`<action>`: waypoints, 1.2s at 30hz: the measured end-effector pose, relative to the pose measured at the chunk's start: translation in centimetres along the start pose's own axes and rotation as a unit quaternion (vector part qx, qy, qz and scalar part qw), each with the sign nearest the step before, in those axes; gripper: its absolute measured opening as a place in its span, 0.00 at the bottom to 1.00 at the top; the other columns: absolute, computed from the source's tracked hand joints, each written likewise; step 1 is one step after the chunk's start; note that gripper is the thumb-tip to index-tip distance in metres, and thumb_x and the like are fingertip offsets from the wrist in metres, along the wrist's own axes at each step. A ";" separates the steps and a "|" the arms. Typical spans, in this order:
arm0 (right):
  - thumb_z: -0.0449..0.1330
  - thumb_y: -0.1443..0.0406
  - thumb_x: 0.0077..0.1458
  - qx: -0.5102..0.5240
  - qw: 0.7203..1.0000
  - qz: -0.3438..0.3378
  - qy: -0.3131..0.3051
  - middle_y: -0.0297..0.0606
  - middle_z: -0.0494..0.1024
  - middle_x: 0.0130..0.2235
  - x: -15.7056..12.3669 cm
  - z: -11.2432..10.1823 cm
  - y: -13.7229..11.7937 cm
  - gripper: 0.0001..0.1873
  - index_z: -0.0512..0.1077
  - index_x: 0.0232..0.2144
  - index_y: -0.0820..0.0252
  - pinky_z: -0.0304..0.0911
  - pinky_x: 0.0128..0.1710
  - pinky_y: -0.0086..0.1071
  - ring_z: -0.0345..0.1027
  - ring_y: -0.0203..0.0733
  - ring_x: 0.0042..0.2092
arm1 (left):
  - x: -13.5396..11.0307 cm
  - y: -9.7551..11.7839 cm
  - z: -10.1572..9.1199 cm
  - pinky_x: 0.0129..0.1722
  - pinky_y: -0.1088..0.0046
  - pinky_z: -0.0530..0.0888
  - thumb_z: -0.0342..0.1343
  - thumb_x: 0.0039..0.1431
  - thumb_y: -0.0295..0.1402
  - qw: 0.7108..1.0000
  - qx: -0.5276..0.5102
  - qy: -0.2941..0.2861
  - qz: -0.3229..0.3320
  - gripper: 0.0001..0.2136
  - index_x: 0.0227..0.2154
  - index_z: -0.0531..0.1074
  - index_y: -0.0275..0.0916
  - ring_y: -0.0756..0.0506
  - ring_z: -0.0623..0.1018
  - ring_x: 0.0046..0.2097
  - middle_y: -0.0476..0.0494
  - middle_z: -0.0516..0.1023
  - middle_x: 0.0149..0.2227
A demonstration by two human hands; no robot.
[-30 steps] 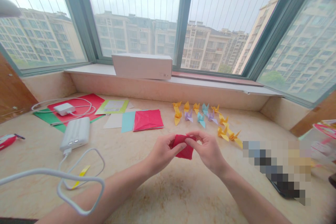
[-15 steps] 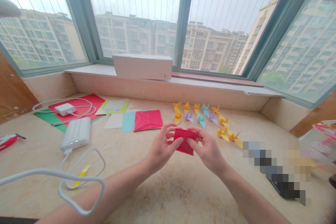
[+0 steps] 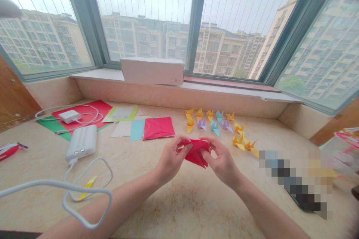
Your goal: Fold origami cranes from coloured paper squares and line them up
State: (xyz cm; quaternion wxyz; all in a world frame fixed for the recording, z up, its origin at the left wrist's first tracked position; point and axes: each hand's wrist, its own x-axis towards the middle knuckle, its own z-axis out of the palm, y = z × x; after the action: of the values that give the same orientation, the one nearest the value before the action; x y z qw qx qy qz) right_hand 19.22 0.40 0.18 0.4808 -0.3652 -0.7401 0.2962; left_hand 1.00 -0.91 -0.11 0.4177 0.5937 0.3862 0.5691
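Note:
My left hand (image 3: 171, 160) and my right hand (image 3: 223, 164) hold a folded red paper (image 3: 196, 153) between them above the marble ledge (image 3: 179, 201). Its folds form a pointed shape, and my fingertips pinch its upper edges. Beyond my right hand stand several small origami cranes (image 3: 215, 126) in yellow, light blue and purple. A stack of red paper sheets (image 3: 158, 128) lies beyond my left hand, beside a pale blue sheet (image 3: 137, 130).
A white power bank (image 3: 81, 142) with a white cable (image 3: 84, 173) lies left. A white charger (image 3: 69, 116) sits on red and green paper sheets (image 3: 84, 110). A white box (image 3: 152, 71) stands on the sill before the windows. A pixelated patch (image 3: 294, 179) covers the right side.
The red paper has opened from a compact folded wad into a wider pointed shape. My fingers have shifted onto its upper edges, and my hands stay in nearly the same place.

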 end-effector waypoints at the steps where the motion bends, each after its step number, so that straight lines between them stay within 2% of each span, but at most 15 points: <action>1: 0.58 0.68 0.57 -0.011 1.000 -0.008 0.004 0.35 0.78 0.37 0.0 0.0 0.0 0.14 0.71 0.47 0.55 0.65 0.37 0.34 0.68 0.39 0.35 | 0.0 0.0 0.0 0.35 0.74 0.74 0.56 0.61 0.35 1.000 0.008 0.001 -0.004 0.06 0.34 0.69 0.38 0.46 0.79 0.37 0.45 0.79 0.35; 5: 0.59 0.68 0.57 -0.034 0.999 -0.036 0.013 0.35 0.76 0.35 0.0 0.0 -0.1 0.10 0.73 0.42 0.55 0.64 0.36 0.33 0.67 0.39 0.34 | 0.0 0.3 0.0 0.31 0.77 0.72 0.56 0.61 0.34 1.000 0.015 0.000 -0.012 0.06 0.32 0.69 0.38 0.49 0.77 0.32 0.49 0.78 0.30; 10: 0.59 0.69 0.57 -0.031 0.999 -0.036 0.008 0.34 0.76 0.36 0.1 0.0 0.1 0.08 0.73 0.40 0.55 0.64 0.36 0.33 0.67 0.39 0.35 | -0.1 0.4 0.1 0.30 0.78 0.72 0.57 0.61 0.35 0.999 -0.024 -0.015 -0.022 0.06 0.33 0.68 0.38 0.50 0.76 0.30 0.50 0.77 0.29; 15: 0.59 0.65 0.59 -0.023 0.999 -0.004 0.022 0.35 0.77 0.35 0.0 -0.1 0.4 0.04 0.72 0.38 0.56 0.65 0.37 0.34 0.70 0.41 0.36 | -0.5 0.3 0.4 0.35 0.75 0.75 0.63 0.56 0.33 0.996 -0.059 -0.063 -0.025 0.10 0.36 0.68 0.38 0.48 0.78 0.38 0.47 0.77 0.35; 19: 0.58 0.65 0.59 -0.014 1.000 -0.009 0.024 0.35 0.77 0.35 0.1 -0.2 0.2 0.03 0.72 0.37 0.56 0.66 0.38 0.35 0.71 0.41 0.37 | -0.5 0.1 0.5 0.39 0.69 0.77 0.62 0.57 0.32 0.995 -0.049 -0.079 -0.022 0.09 0.38 0.70 0.37 0.45 0.78 0.41 0.43 0.78 0.39; 25: 0.59 0.68 0.58 -0.031 0.998 -0.057 -0.001 0.37 0.77 0.40 0.1 -0.1 -0.3 0.09 0.71 0.42 0.55 0.67 0.38 0.34 0.71 0.41 0.39 | -0.3 0.0 0.2 0.40 0.70 0.76 0.59 0.60 0.32 0.999 0.005 -0.036 0.005 0.06 0.38 0.74 0.35 0.45 0.79 0.39 0.42 0.80 0.37; 31: 0.59 0.65 0.60 -0.050 0.998 -0.031 0.000 0.36 0.78 0.37 0.1 -0.1 -0.2 0.06 0.73 0.40 0.56 0.65 0.36 0.33 0.70 0.40 0.37 | -0.3 0.3 0.2 0.39 0.69 0.78 0.59 0.59 0.35 0.998 0.018 -0.062 -0.005 0.07 0.33 0.73 0.35 0.44 0.80 0.38 0.42 0.80 0.35; 36: 0.61 0.65 0.58 -0.059 0.998 -0.016 0.002 0.35 0.79 0.35 0.0 0.0 -0.1 0.05 0.74 0.39 0.56 0.65 0.35 0.32 0.70 0.40 0.34 | -0.4 0.5 0.2 0.34 0.74 0.75 0.57 0.61 0.36 0.996 0.075 -0.056 -0.001 0.09 0.31 0.75 0.35 0.47 0.78 0.33 0.45 0.79 0.30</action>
State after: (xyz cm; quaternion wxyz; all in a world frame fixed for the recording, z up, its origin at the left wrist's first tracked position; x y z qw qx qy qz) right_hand 19.20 0.40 0.27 0.4647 -0.3822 -0.7609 0.2431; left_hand 1.16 -1.52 0.21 0.3934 0.6542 0.4045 0.5036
